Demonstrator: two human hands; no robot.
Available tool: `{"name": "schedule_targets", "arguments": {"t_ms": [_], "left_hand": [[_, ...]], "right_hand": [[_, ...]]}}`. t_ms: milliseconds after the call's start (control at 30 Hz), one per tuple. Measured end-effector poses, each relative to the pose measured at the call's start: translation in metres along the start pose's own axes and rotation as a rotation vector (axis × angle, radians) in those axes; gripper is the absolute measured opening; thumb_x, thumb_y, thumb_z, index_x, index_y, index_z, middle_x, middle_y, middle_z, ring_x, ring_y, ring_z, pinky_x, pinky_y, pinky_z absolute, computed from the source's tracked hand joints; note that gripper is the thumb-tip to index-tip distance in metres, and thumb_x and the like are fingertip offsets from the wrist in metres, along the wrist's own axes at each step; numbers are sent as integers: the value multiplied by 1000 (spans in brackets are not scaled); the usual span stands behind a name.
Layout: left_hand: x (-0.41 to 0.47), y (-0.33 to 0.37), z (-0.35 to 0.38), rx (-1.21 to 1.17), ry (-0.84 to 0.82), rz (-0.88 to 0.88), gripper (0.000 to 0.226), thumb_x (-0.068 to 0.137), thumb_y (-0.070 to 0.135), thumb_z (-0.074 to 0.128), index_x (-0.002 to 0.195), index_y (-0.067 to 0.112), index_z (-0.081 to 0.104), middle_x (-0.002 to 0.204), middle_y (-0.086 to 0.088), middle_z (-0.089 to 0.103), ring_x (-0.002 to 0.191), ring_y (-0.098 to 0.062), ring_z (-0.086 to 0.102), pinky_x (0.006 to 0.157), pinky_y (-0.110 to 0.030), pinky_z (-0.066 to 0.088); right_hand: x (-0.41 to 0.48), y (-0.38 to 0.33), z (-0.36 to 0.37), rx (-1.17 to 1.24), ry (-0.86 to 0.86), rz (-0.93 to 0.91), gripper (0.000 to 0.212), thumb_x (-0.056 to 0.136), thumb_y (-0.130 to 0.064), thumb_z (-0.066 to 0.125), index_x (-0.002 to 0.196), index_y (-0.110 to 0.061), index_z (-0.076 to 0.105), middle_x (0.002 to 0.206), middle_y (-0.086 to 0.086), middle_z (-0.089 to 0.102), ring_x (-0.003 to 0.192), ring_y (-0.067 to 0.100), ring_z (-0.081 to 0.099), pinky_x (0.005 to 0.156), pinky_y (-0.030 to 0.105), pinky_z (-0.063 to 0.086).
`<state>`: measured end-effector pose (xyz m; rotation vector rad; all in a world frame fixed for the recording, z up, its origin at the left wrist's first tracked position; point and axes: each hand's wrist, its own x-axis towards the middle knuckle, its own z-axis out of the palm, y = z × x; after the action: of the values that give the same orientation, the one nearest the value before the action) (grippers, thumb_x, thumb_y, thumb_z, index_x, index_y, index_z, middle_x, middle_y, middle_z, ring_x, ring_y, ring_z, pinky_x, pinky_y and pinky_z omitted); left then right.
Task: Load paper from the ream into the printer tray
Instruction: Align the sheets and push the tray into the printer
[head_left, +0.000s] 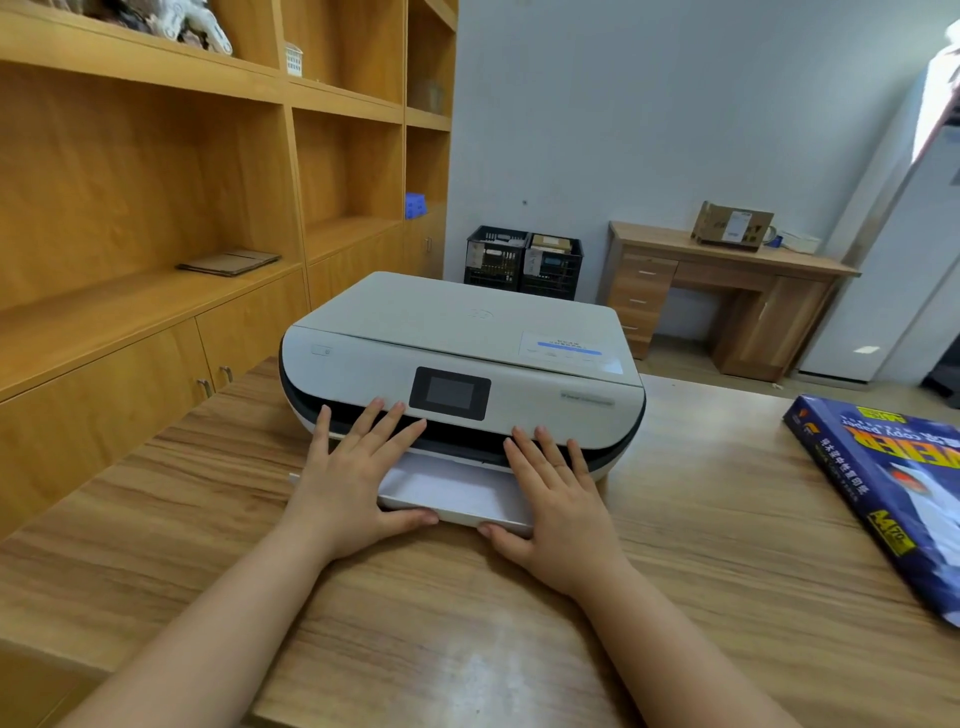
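Observation:
A white printer (462, 332) with a small dark screen stands on the wooden table (208, 519). Its white paper tray (457, 493) sticks partly out at the front bottom, with white paper visible in it. My left hand (348, 483) lies flat on the tray's left side, fingers spread toward the printer slot, thumb at the tray's front edge. My right hand (556, 499) rests the same way on the right side. A blue-wrapped paper ream (893, 488) lies on the table at the far right, away from both hands.
Wooden shelving with cabinets (156, 208) runs along the left. Two black crates (524, 262) stand on the floor behind the printer. A wooden desk (727, 291) with a cardboard box stands at the back right.

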<state>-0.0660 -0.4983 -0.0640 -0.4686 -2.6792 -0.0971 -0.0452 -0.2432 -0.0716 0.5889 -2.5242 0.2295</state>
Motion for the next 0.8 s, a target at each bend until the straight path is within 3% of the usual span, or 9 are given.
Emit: {"name": "schedule_targets", "arguments": {"t_ms": [267, 400, 467, 667, 800], "left_hand": [[1, 0, 0, 4, 0, -11, 104, 67, 93, 26, 153, 34, 17, 160, 10, 8, 148, -11, -4, 115, -56, -8], [4, 1, 4, 14, 42, -15, 102, 70, 91, 27, 149, 27, 32, 158, 3, 27, 147, -13, 10, 116, -56, 0], [6, 3, 5, 19, 59, -9, 100, 72, 89, 29, 149, 25, 33, 159, 0, 26, 147, -14, 10, 116, -55, 3], [10, 2, 6, -1, 47, 16, 89, 77, 85, 23, 152, 40, 12, 163, -3, 4, 149, -19, -2, 117, -52, 1], [13, 3, 6, -43, 6, 1, 95, 74, 85, 31, 149, 45, -13, 161, 3, -17, 147, -19, -18, 119, -51, -4]], "right_hand": [[1, 1, 3, -24, 4, 4, 83, 82, -65, 47, 145, -12, 39, 153, 2, 35, 144, 21, 22, 115, 48, 12], [2, 2, 4, -36, 3, 13, 78, 86, -63, 44, 144, -13, 39, 153, 1, 36, 144, 21, 23, 115, 47, 11], [2, 3, 5, -43, 4, 12, 75, 87, -62, 43, 144, -13, 40, 152, 2, 37, 144, 21, 25, 115, 47, 12], [4, 4, 7, -66, -2, 3, 68, 91, -57, 40, 143, -13, 39, 151, 5, 39, 144, 24, 22, 114, 49, 13], [3, 3, 5, -118, 23, 9, 73, 88, -58, 45, 146, -16, 35, 157, 5, 29, 147, 31, 5, 115, 53, 7]]}}
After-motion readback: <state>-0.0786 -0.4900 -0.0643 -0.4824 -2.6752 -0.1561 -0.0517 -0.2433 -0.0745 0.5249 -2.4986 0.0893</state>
